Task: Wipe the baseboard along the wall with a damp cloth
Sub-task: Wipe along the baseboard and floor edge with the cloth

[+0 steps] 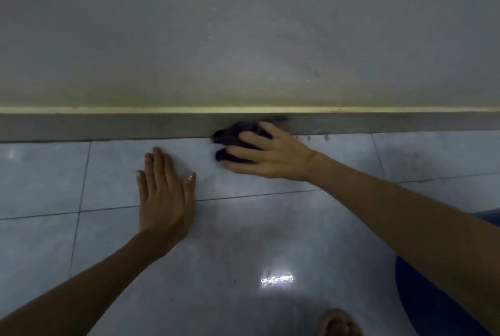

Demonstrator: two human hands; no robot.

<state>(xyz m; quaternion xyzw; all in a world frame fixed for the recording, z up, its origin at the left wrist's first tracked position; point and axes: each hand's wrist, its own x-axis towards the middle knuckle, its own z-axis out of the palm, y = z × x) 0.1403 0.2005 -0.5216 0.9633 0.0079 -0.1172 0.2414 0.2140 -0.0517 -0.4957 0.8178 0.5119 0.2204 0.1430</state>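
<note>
Right hand (270, 154), grip closed around the dark cloth (238, 137), pressed it against the baseboard (108, 127) at 12 o'clock. Left hand (165, 195), fingers spread, braced flat on the floor (270, 241). Wiping appeared underway mid-wall; cleaned and remaining stretches were indistinguishable.

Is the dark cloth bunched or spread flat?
Bunched. The dark cloth bulges in lumps under the right hand, pressed against the grey baseboard; its edges are motion-blurred.

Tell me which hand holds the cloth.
The right hand: its fingers grip the dark cloth against the baseboard. The left hand lies flat and empty on the floor tile.
</note>
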